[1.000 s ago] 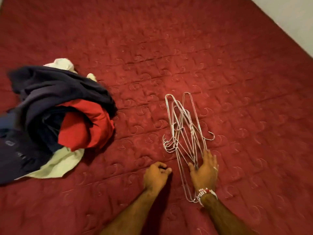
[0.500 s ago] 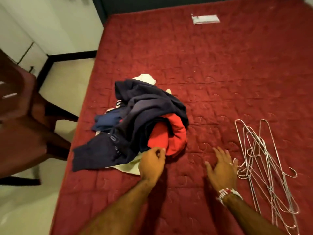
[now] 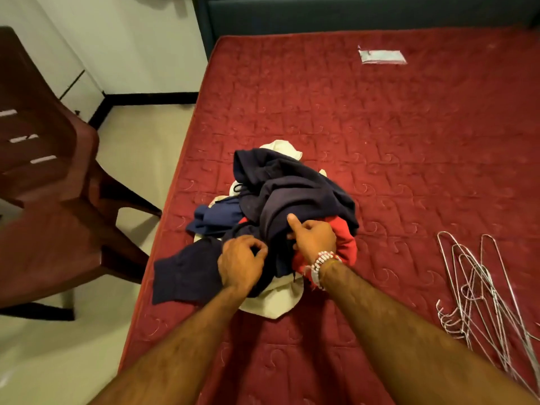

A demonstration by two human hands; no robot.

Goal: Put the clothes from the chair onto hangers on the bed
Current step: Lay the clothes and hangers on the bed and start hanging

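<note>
Clothes (image 3: 271, 182) heaped on the bed (image 3: 409, 135); right hand (image 3: 314, 238) grips the navy garment (image 3: 309, 197), left hand (image 3: 241, 263) grip unclear. Next, I'd guess: free it for the hangers (image 3: 473, 287) right of the heap.

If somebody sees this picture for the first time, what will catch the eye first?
The pile of clothes, dark blue, red and cream, on the red bed, with the left hand and the right hand gripping its dark cloth. Then the wire hangers, lying on the bed to the right, apart from the pile.

The clothes pile (image 3: 292, 194) lay on the bed (image 3: 380, 127) beneath the left hand (image 3: 241, 263) and right hand (image 3: 314, 238). Hangers (image 3: 479, 290) lay well to their right, the chair (image 3: 52, 200) to their left.
</note>
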